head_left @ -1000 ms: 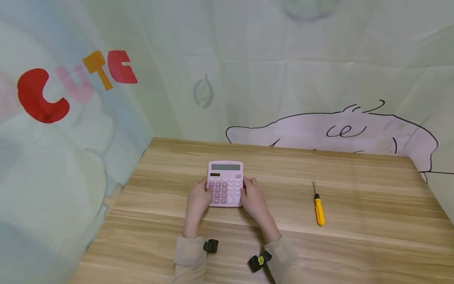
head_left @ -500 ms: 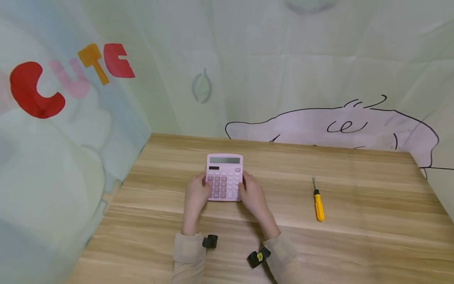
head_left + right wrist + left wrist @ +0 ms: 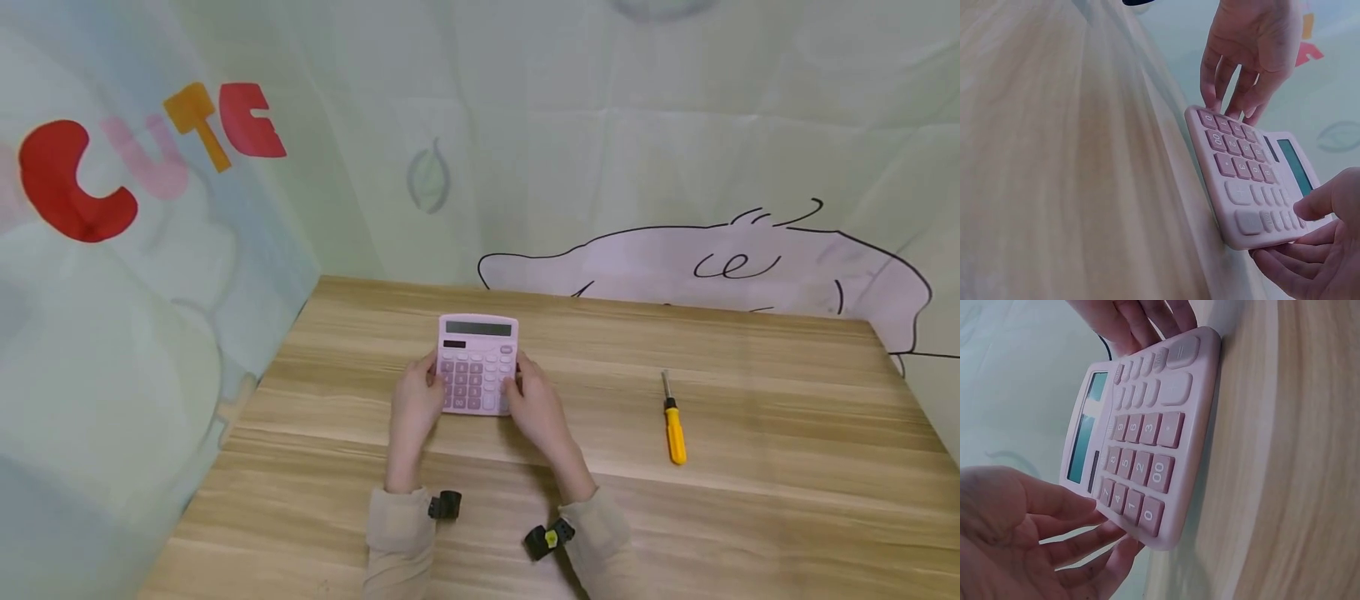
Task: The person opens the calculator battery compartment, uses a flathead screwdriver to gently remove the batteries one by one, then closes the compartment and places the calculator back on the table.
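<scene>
A pink calculator [image 3: 477, 367] is held between both hands, its screen end pointing away from the person. My left hand [image 3: 417, 402] grips its left edge, thumb on the front near the number keys, fingers under the side. On the opposite edge, my right hand [image 3: 537, 408] grips with its thumb over the right-hand keys. The left wrist view shows the calculator [image 3: 1141, 444] tilted, its lower edge close to the wooden surface. In the right wrist view, fingers of the right hand [image 3: 1310, 250] curl beneath the edge. Off to the right lies a yellow-handled screwdriver [image 3: 675, 429].
The wooden table [image 3: 315, 517] extends to both sides, with a printed cloth backdrop [image 3: 360, 167] behind and to the left. Black wrist cameras [image 3: 446, 505] sit at both sleeve cuffs.
The calculator and both hands have shifted slightly up the view, partly with a small tilt of the head camera. Both hands keep their hold, and the screwdriver stays in place on the table.
</scene>
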Available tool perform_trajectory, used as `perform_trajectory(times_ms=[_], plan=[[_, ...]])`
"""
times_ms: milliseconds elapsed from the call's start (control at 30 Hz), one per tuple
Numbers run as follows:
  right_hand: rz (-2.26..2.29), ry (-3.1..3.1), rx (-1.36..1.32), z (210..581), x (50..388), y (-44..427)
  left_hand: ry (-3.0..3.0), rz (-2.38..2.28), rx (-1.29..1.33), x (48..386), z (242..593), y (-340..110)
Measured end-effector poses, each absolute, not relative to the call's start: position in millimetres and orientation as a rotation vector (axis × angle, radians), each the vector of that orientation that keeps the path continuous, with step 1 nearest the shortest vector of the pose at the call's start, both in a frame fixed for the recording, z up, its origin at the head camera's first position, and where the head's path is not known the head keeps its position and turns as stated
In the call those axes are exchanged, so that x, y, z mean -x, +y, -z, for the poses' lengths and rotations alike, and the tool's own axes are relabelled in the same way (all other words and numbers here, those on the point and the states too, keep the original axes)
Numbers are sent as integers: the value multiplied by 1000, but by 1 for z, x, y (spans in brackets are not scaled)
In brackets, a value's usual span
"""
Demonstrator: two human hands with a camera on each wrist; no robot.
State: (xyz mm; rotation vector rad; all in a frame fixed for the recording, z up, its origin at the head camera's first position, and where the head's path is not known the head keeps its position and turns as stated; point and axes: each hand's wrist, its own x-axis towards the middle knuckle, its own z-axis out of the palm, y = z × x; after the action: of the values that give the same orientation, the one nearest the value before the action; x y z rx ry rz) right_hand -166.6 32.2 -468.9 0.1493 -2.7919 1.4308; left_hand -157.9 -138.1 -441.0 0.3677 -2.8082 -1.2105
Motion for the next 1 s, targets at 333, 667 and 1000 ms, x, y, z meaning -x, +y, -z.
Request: perform_trajectory(times_ms=[333, 667, 1000], plan=[[-1502, -2762, -133, 460, 166, 33, -2725, 1240, -336, 158, 435, -137], [-1531, -2738, -154, 456, 164, 33, -2689, 1306, -340, 156, 434, -138], [-1570, -2707, -169, 453, 163, 34, -2666, 1386, -362, 155, 431, -139]])
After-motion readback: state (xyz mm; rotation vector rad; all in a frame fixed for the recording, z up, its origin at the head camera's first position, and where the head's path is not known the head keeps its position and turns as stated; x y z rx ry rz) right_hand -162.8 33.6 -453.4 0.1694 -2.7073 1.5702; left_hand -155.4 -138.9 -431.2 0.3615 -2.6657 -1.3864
